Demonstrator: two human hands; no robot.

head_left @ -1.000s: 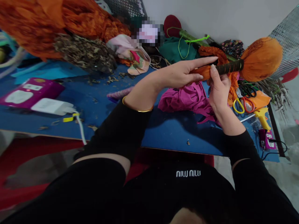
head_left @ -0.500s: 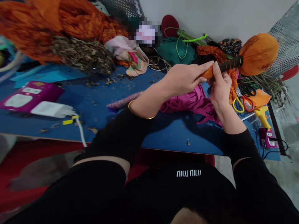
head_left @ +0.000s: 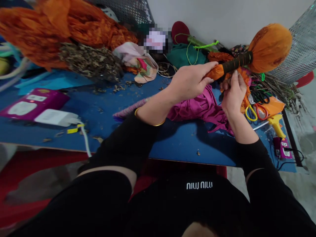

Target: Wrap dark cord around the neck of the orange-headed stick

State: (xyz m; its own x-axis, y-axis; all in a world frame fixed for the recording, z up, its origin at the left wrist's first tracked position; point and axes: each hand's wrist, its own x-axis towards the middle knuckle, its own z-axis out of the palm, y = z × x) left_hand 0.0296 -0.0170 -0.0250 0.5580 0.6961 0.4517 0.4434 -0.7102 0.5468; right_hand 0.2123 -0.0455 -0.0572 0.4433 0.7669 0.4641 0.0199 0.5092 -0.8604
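Observation:
My left hand [head_left: 191, 79] is closed on the lower end of a mallet-shaped orange cloth bundle [head_left: 270, 47]. Its round head points up and to the right. Dark wrapping crossed by thin orange lines covers the handle [head_left: 237, 62], and loose orange cloth shows at the held end. Just under the handle, the fingers of my right hand [head_left: 234, 92] are pinched together; something dark shows by them, too small to name. Beneath both hands lies crumpled magenta cloth [head_left: 197, 107] on the blue table.
Scissors [head_left: 251, 112], a yellow glue gun [head_left: 276, 125] and a purple power socket [head_left: 283, 148] lie at the right. Orange fabric [head_left: 81, 26], dried plant matter [head_left: 91, 62] and a purple box with a white charger [head_left: 56, 116] are at the left. Dry stalks [head_left: 283, 89] stick out at the right.
The bundle has risen slightly and shifted left. My right hand has come off the handle and dropped just below it, fingers pinched. My left hand keeps its hold.

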